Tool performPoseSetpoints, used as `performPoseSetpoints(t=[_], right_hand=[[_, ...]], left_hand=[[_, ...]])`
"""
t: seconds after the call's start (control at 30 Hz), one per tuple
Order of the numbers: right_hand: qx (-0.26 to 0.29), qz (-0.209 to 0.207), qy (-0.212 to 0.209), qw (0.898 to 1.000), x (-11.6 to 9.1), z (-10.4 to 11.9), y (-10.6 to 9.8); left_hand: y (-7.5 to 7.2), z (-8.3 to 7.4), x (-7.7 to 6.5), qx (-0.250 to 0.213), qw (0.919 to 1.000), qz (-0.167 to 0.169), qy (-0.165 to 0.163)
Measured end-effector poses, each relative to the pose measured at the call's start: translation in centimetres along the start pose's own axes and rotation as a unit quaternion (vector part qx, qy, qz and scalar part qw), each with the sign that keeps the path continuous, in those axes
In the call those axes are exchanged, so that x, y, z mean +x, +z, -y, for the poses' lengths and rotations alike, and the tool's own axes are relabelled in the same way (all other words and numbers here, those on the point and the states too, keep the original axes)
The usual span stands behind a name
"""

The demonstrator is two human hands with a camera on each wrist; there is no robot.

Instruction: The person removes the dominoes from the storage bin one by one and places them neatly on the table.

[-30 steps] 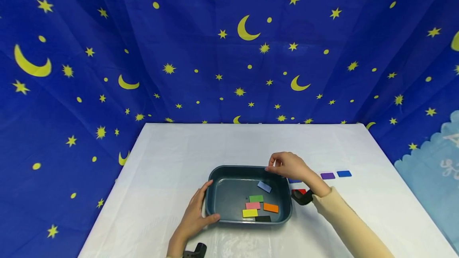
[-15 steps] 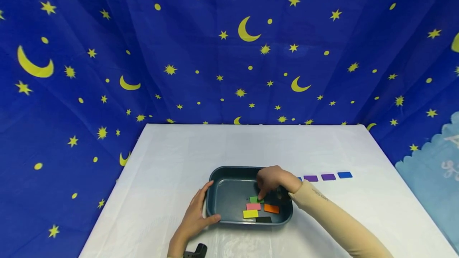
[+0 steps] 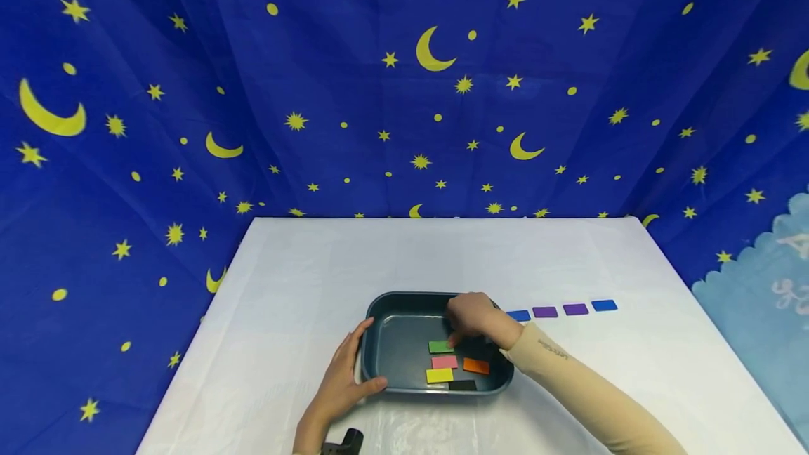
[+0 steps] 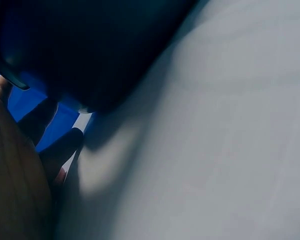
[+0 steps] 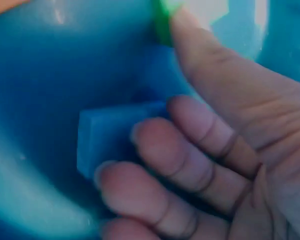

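Note:
A dark teal rectangular tray [image 3: 398, 390] stands on the white table. My left hand [image 3: 341, 378] rests against its left end, fingers spread along the wall and thumb at the near corner. My right hand [image 3: 474, 314] reaches inside the tray's far right part. In the right wrist view, its thumb touches a green tile [image 5: 165, 22], and its loosely bent fingers lie over a blue tile [image 5: 107, 135], apart from the thumb. Near them lie a pink tile [image 3: 444, 362], a yellow tile [image 3: 439, 376], an orange tile [image 3: 477, 366] and a black tile [image 3: 462, 385].
Right of the tray, a row on the table holds a blue tile [image 3: 518, 316], two purple tiles [image 3: 545, 312] and another blue tile [image 3: 604, 305]. My right sleeve [image 3: 569, 378] crosses the table. A blue star-patterned curtain [image 3: 354, 90] hangs behind.
My right hand has come from the tray's far rim down into the tray, covering the light blue tile in the head view. The green tile has slid slightly left. My left hand stays put.

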State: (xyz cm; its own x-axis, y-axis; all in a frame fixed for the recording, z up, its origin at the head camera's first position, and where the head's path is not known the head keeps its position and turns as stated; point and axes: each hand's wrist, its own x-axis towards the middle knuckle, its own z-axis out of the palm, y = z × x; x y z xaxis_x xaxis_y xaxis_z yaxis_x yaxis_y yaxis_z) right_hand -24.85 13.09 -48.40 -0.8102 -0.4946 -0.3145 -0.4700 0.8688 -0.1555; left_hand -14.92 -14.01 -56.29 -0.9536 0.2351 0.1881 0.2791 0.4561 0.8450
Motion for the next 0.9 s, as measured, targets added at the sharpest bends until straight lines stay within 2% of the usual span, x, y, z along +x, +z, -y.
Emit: performPoseSetpoints(t=[0.37, 0.63, 0.9], right_hand=[[0.002, -0.031, -0.031, 0.999, 0.8, 1.0, 0.6], [0.054, -0.010, -0.041, 0.998, 0.6, 1.3, 0.4], [0.080, 0.002, -0.049, 0.996, 0.4, 1.3, 0.8]], left_hand=[[-0.1, 0.2, 0.0, 0.003, 1.0000, 0.001, 0.004], [-0.1, 0.2, 0.0, 0.002, 1.0000, -0.001, 0.009], [0.0, 0.3, 0.0, 0.006, 1.0000, -0.003, 0.006]])
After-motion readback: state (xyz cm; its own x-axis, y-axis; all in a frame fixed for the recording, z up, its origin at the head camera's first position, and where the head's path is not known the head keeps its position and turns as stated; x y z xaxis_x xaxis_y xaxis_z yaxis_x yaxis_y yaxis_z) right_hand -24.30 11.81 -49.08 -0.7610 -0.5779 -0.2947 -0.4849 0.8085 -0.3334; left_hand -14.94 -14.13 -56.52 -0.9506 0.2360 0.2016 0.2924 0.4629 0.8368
